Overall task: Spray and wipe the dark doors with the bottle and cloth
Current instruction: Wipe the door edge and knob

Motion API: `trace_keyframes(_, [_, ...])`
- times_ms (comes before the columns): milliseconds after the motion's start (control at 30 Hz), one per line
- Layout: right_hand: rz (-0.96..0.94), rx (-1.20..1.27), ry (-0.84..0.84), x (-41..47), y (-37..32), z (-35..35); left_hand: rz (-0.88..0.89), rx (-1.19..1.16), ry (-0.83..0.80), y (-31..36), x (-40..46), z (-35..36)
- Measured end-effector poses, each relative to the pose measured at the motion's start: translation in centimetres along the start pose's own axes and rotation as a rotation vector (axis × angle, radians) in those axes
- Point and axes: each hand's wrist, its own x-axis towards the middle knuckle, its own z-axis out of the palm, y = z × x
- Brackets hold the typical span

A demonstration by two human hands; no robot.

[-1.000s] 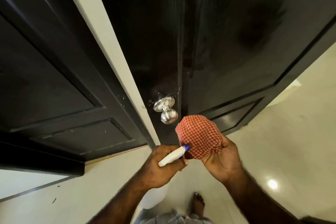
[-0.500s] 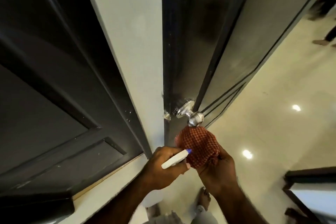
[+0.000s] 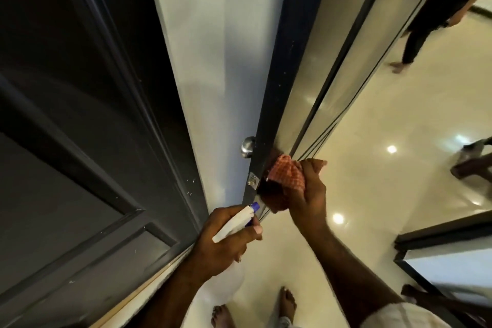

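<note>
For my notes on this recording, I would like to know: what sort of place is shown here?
Probably an indoor hallway of a home or apartment, though I cannot be sure. It shows tall dark panelled wooden doors, a round silver metal door knob and a glossy cream tiled floor reflecting ceiling lights.

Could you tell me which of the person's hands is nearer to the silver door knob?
Right. The right hand presses the checked cloth to the door just right of the silver door knob; the left hand grips the spray bottle farther below.

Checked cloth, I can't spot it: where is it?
Head view, centre-right: the checked cloth, held by the right hand, pressed on the door edge.
</note>
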Motion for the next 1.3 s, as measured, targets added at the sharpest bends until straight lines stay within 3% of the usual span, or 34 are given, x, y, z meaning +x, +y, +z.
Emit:
trace_keyframes(67, [0.308,0.287,0.079,0.8,-0.2,0.0,0.003,0.023,-0.004,0.4,0.3,-0.4])
trace_keyframes(133, [0.821,0.813,0.061,0.8,0.7,-0.3,-0.003,0.03,0.014,0.6,0.3,-0.7])
trace_keyframes(167, [0.95,0.946,0.038,0.2,0.8,-0.4,-0.01,0.02,0.034,0.8,0.3,-0.8])
trace_keyframes(200, [0.964,0.952,0.033,-0.7,1.1,-0.5,-0.022,0.013,0.055,1.0,0.2,-0.8])
trace_keyframes(333, [0.523,0.413,0.106,-3.0,-0.7,-0.8,-0.048,-0.003,0.062,1.1,-0.1,-1.7])
trace_keyframes(500, [0.156,-0.079,-0.071,-0.6,-1.6,-0.9,-0.037,0.032,0.091,1.5,-0.3,-1.6])
trace_keyframes(600, [-0.031,-0.242,-0.185,0.2,0.0,-1.4,-0.016,0.03,0.082,1.7,-0.2,-1.4])
trace_keyframes(767, [-0.418,-0.703,-0.246,-2.7,2.9,-3.2,0.027,0.028,0.051,2.0,0.4,-1.2])
trace_keyframes(833, [-0.414,-0.688,-0.283,-1.9,2.8,-3.8,0.018,0.038,0.054,2.2,0.5,-1.1])
trace_keyframes(900, [-0.33,-0.471,-0.239,-0.6,2.1,-3.3,0.012,0.046,0.034,2.0,0.9,-1.0])
trace_keyframes(967, [-0.05,-0.16,-0.127,0.4,0.4,-2.0,-0.022,0.035,0.067,1.3,1.4,-0.6])
trace_keyframes(1033, [0.374,0.21,-0.027,1.2,-1.2,-1.2,-0.092,0.041,0.18,0.5,1.9,-0.2])
trace_keyframes(1100, [0.608,0.395,0.027,1.1,-2.0,-1.2,-0.133,0.08,0.242,0.1,2.0,0.2])
trace_keyframes(1167, [0.544,0.271,-0.02,0.4,-2.6,-1.3,-0.127,0.111,0.236,-0.2,1.8,0.6])
trace_keyframes(1300, [-0.061,-0.191,-0.151,-1.6,-0.9,-0.6,-0.095,0.097,0.214,-0.4,0.7,0.9])
